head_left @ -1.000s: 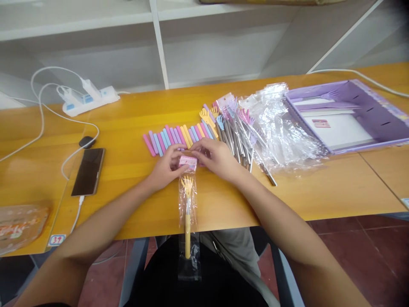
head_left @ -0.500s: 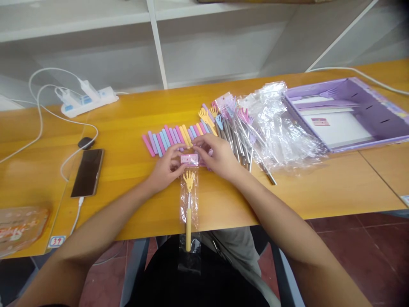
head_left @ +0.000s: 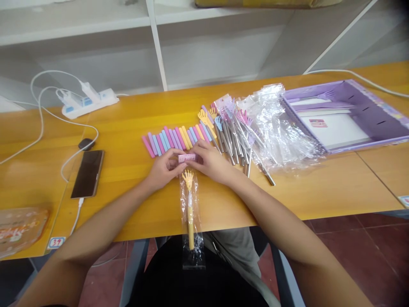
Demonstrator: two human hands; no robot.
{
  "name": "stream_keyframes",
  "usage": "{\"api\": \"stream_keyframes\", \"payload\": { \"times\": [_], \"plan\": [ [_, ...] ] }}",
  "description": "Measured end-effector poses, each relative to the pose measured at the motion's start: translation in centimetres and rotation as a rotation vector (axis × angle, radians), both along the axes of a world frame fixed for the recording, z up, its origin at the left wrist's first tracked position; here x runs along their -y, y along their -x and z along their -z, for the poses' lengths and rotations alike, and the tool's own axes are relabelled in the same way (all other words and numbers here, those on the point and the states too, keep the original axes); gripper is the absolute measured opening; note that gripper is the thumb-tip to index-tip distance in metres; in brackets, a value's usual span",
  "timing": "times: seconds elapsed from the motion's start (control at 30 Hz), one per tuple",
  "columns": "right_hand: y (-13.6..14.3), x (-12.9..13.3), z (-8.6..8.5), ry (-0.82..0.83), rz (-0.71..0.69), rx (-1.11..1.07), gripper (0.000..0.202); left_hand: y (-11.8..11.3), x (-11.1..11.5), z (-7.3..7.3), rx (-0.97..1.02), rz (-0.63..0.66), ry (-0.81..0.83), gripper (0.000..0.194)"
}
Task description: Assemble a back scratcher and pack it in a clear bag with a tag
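Between my two hands is a small pink and white card [head_left: 186, 158]. My left hand [head_left: 163, 169] pinches its left end, and my right hand [head_left: 213, 163] closes on its right end. Just below the card, a yellow hand-shaped scratcher [head_left: 191, 221] lies in a clear plastic bag [head_left: 194, 259] that reaches past the table's front edge. Behind my hands is a row of pink, purple, blue and yellow tubes [head_left: 164, 140]. To their right lie several metal-rod scratchers [head_left: 236, 143] with coloured hand-shaped heads.
Clear plastic bags [head_left: 277, 132] are heaped right of the scratchers, beside a purple box [head_left: 361, 123]. On the left are a phone [head_left: 87, 174] with its cable, a white power strip [head_left: 91, 103] and a packet [head_left: 22, 230]. Shelves [head_left: 204, 47] stand behind the table [head_left: 128, 115].
Both hands have drawn closer together around the card, which now shows narrower. The lower end of the bagged yellow scratcher has shifted slightly right.
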State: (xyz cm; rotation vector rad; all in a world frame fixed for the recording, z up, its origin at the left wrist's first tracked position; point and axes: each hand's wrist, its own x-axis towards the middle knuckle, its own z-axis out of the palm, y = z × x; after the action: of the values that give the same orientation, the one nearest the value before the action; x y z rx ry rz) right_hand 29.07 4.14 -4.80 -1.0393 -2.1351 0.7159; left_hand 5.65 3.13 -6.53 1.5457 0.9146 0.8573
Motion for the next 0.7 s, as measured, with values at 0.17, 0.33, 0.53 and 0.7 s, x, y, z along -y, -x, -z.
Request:
{"api": "stream_keyframes", "payload": {
  "times": [0.17,0.33,0.53,0.7],
  "plan": [
    [-0.3,-0.1,-0.6,0.06,-0.029,-0.009,0.015,-0.1,-0.4,0.3,0.001,-0.061,-0.007,0.03],
    [-1.1,0.2,-2.0,0.341,0.002,-0.143,0.022,-0.4,-0.8,0.2,0.119,-0.192,-0.068,0.031],
    [-0.3,1.6,-2.6,0.823,-0.382,0.017,0.044,0.0,-1.4,0.3,0.208,-0.435,-0.181,0.03],
    [-0.2,1.2,-2.7,0.8,-0.42,-0.1,0.04,0.5,-1.8,0.1,0.416,-0.37,-0.062,0.032]
  ]
}}
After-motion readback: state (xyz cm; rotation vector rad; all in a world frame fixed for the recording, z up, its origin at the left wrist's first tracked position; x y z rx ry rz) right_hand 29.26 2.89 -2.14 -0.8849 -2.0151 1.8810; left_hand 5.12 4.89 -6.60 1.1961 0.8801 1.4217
